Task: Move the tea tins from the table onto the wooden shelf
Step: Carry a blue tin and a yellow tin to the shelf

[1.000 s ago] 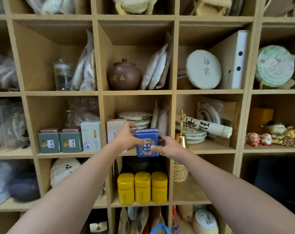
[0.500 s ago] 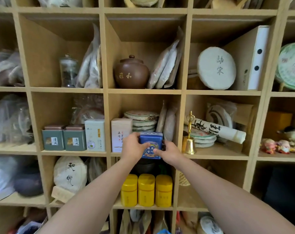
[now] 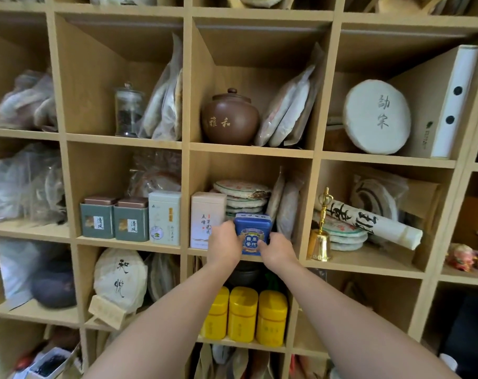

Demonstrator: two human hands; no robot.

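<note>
A blue tea tin point(image 3: 252, 231) stands upright at the front of a middle compartment of the wooden shelf point(image 3: 276, 153). My left hand point(image 3: 223, 242) grips its left side and my right hand point(image 3: 278, 248) grips its right side. The tin's lower corners are hidden by my fingers. A tall pale tin point(image 3: 205, 218) stands just left of it, and stacked tea cakes point(image 3: 242, 196) lie behind. In the compartment to the left stand two green tins point(image 3: 114, 219) and a white-green tin point(image 3: 164, 217). Three yellow tins point(image 3: 243, 315) stand in the compartment below.
A brown clay jar point(image 3: 230, 117) sits in the compartment above. A brass bell point(image 3: 320, 236) and a paper scroll point(image 3: 369, 221) occupy the compartment to the right. Bagged tea cakes point(image 3: 287, 209) lean against the right wall of the tin's compartment.
Both hands have carried the blue tin forward into the compartment, so that it now stands on the shelf board beside the pale tin. The camera has moved closer to the shelf.
</note>
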